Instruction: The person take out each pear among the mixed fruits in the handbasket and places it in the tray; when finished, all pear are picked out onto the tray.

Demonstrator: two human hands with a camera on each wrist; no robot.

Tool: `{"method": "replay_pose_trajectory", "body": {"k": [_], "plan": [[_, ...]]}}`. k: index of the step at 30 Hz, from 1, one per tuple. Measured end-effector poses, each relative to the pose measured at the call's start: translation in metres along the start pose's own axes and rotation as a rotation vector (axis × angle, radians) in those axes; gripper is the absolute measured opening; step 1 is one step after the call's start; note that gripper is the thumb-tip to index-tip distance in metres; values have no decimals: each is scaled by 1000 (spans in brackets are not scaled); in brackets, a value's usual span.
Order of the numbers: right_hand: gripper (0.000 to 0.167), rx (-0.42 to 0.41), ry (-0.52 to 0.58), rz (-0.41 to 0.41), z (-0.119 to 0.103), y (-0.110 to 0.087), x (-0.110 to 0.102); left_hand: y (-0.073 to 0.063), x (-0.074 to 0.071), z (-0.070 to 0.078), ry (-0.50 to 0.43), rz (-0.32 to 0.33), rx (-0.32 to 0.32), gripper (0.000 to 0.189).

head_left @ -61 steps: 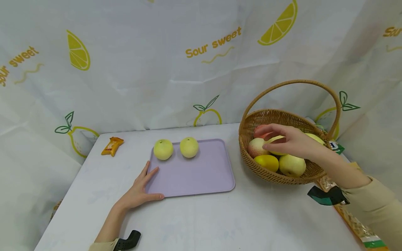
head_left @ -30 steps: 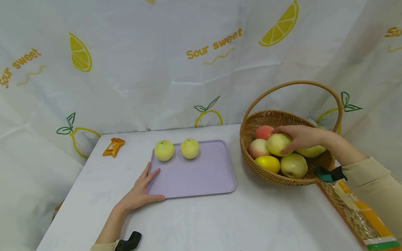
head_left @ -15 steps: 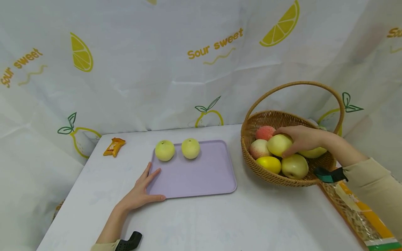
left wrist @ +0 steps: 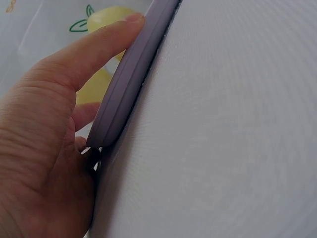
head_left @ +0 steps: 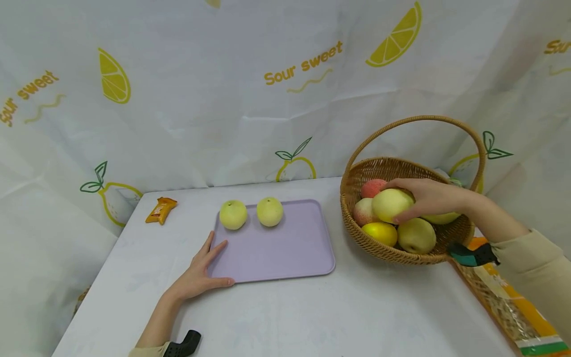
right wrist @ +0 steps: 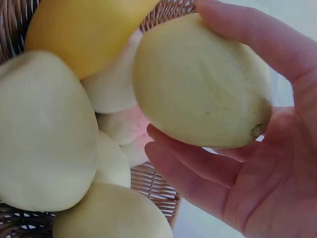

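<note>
In the head view my right hand [head_left: 428, 198] holds a pale yellow-green pear [head_left: 392, 205] over the other fruit in the wicker basket [head_left: 383, 254]. Its thumb and fingers curve round the pear's sides, as the right wrist view shows. Under and around it lie a yellow lemon-like fruit [head_left: 380, 233], another pear [head_left: 417, 236], a pinkish-white peach [head_left: 363, 211] and a red fruit [head_left: 372, 188]. My left hand [head_left: 196, 275] rests with spread, straight fingers at the near left corner of the lilac tray [head_left: 276, 255], thumb along its front rim. Two yellow-green round fruits [head_left: 233, 214] sit towards the tray's back left.
An orange snack packet [head_left: 161, 210] lies at the table's back left. The basket's tall arched handle [head_left: 421, 118] stands over the fruit. To the right, a long clear-and-orange food bag [head_left: 504, 297] lies beneath my right forearm. A printed curtain [head_left: 200, 114] hangs behind.
The right hand has come down into the basket and taken hold of the pear, then shifted it slightly left and up. My left hand and the tray have stayed put.
</note>
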State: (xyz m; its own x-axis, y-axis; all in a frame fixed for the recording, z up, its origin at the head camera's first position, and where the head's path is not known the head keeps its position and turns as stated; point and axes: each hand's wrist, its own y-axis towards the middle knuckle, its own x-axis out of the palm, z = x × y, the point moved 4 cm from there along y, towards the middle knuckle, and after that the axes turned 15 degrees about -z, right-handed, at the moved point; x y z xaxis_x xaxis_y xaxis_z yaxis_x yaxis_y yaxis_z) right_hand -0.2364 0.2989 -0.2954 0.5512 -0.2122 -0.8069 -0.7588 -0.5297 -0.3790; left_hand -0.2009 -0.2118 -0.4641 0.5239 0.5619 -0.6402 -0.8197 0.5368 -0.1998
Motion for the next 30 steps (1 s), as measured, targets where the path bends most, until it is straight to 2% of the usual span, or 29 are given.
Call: {"method": "replay_pose_trajectory", "body": {"k": [5,10,25,30], "plan": [[75,25,36,16,-6,-4,2,-1,0,0,-2,1,4,97],[77,33,116,38,-14,-8,6,-1,-1,0,2,4,3,97],[78,52,535,116,-26,-8,31,-1,0,0,2,4,0,96],[77,-15,705,143,-29,-5,37,-1,1,0,-7,3,7,96]]}}
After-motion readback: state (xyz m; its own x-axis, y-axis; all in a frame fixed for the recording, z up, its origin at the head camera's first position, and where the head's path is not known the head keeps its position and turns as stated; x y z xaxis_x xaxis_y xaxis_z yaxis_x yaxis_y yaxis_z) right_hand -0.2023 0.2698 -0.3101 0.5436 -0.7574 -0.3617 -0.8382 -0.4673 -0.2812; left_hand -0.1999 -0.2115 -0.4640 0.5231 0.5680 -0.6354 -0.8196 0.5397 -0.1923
